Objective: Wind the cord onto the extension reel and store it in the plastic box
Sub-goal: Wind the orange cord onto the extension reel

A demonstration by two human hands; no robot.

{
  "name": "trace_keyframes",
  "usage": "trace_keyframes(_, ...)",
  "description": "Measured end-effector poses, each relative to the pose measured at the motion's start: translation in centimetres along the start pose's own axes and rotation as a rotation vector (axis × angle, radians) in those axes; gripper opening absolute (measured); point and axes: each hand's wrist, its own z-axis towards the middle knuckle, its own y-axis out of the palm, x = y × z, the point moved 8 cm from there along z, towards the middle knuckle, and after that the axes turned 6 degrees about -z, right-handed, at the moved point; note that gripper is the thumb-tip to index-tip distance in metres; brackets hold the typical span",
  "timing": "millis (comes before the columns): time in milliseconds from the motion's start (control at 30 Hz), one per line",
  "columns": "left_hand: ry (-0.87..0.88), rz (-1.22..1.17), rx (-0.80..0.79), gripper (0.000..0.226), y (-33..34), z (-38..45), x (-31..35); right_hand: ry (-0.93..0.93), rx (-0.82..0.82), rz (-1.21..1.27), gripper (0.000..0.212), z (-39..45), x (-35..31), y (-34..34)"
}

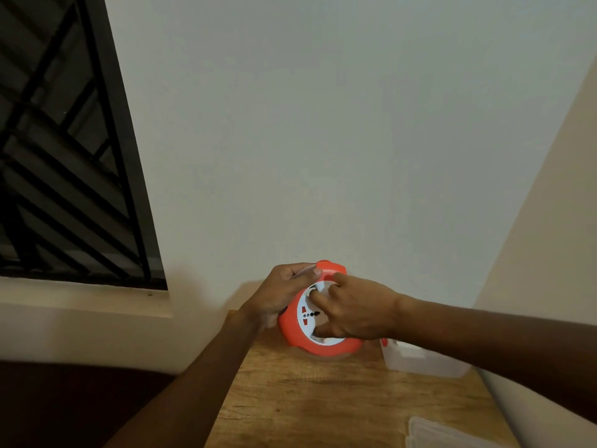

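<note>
Two bare hands work an orange extension reel [292, 331] held just above the far end of a wooden table [290, 399], its white socket face [307, 315] turned toward the camera. The left hand [281, 295] is wrapped around the reel's left rim, fingers closed over the top edge, steadying the housing. The right hand [358, 310] lies across the white centre, its fingers curled into the recesses of the winding disc and pressed against it. No loose cord shows anywhere in view, so how much remains to be wound cannot be told; by the grip, the winding step appears to be in hand or near its end. Just right of the reel, partly hidden under the right forearm, a clear plastic box [423, 362] stands open on the table close to the wall, and what looks like its lid [445, 434] lies at the near right corner. A barred window [64, 156] fills the upper left. The next move likely calls for turning the disc until any slack is taken in, then carrying the reel a short way right and lowering it into the box.
</note>
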Motion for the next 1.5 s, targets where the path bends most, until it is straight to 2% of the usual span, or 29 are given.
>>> trace_keyframes(200,0.017,-0.096,0.051,0.022,-0.9,0.0,-0.6,0.159,0.048,0.126,0.064,0.7,0.9,0.3)
trace_keyframes(300,0.073,-0.233,0.151,0.021,-1.5,0.1,-0.8,0.403,0.043,0.268,0.072,0.6,3.1,1.2)
trace_keyframes(467,0.138,-0.433,0.453,0.020,-1.7,0.1,-1.2,0.921,0.104,0.645,0.064,-0.6,6.5,2.7)
trace_keyframes(567,0.194,-0.389,0.545,0.021,-1.4,0.1,-0.5,1.162,0.136,0.846,0.067,-1.2,6.9,3.9)
trace_keyframes(633,0.206,-0.362,0.545,0.013,-1.3,0.0,-0.2,1.223,0.127,0.947,0.070,-1.2,6.4,4.5)
trace_keyframes(733,0.186,-0.343,0.531,0.008,-1.4,-0.3,-0.6,1.222,0.070,0.960,0.070,-1.0,5.5,4.7)
trace_keyframes(867,0.126,-0.379,0.500,0.011,-1.5,-0.5,-1.6,1.167,0.084,0.825,0.060,-1.7,5.5,3.3)
trace_keyframes(1000,0.138,-0.380,0.441,0.019,-1.7,-0.7,-0.8,0.962,0.151,0.679,0.038,-1.5,5.8,0.7)
trace_keyframes(1100,0.146,-0.371,0.432,0.016,-2.3,-0.7,-0.6,0.777,0.175,0.626,0.033,-1.2,5.4,-0.3)
trace_keyframes(1267,0.174,-0.318,0.385,0.017,-2.6,-0.9,0.1,0.502,0.088,0.544,0.049,-0.8,4.4,0.5)
trace_keyframes(1500,0.208,-0.235,0.334,0.019,-2.2,-0.4,1.0,0.426,0.034,0.341,0.073,-1.0,5.4,-0.3)
